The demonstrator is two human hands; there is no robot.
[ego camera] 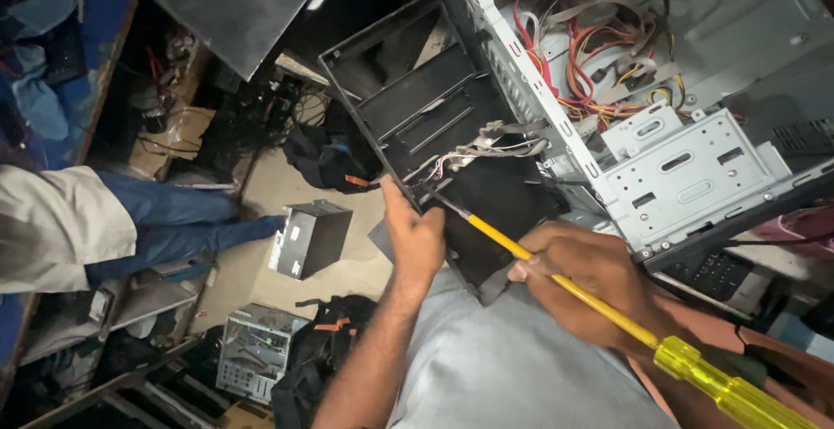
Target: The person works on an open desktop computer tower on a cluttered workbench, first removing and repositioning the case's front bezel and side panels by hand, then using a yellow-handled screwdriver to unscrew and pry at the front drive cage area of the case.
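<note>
Here is the left hand (415, 236), thumb and fingers closed on the lower edge of the black front panel (434, 125), which hangs partly off the grey computer case (695, 168) and tilts out toward the person. The right hand (586, 286) is clenched around the yellow shaft of a long screwdriver (556, 280), its translucent yellow handle trailing off toward the lower right, while the tip sits right at the panel's inner edge, just beside the left thumb. A bundle of thin wires (491, 147) runs from the panel back into the case, so the two are tethered. That panel looks like light moulded plastic, fairly stiff but likely to crack at its clips if twisted, so the rim looks like the safest place to hold it, clear of the wires. The case seems heavy sheet metal with sharp punched edges, and loose red and yellow cables (599, 56) spill inside it. Down on the floor (269, 194) lie a small black drive box (308, 240) and another bare chassis (254, 353). A second person's blue trouser leg (174, 221) stretches in from the left.
</note>
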